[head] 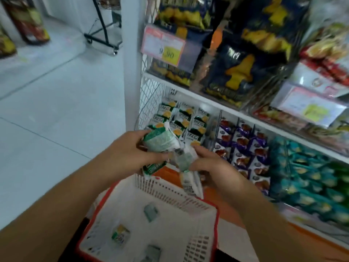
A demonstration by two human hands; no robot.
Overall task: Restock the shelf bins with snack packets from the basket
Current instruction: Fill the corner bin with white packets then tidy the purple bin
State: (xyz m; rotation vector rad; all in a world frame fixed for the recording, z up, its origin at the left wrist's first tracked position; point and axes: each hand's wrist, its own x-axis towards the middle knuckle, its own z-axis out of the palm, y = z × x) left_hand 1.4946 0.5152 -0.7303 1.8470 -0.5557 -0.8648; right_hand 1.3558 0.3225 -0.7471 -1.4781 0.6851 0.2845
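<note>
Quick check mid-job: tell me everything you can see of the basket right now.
The basket sits low in front of the person, beneath both hands and beside the shelf's orange base. It looks like white plastic, with slotted lattice walls and a red-orange rim. It stands upright and open-topped, nearly emptied: three small green-and-white packets lie scattered on its floor. Neither hand touches it; the packets they grip hang just above its far rim. The view is blurred, so finer detail is unclear.

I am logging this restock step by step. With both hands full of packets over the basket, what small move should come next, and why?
Probably lift the left hand and its green-and-white packets into the matching bin just behind. That bin holds the same packets, and the right hand already has its own grip on another packet.
</note>
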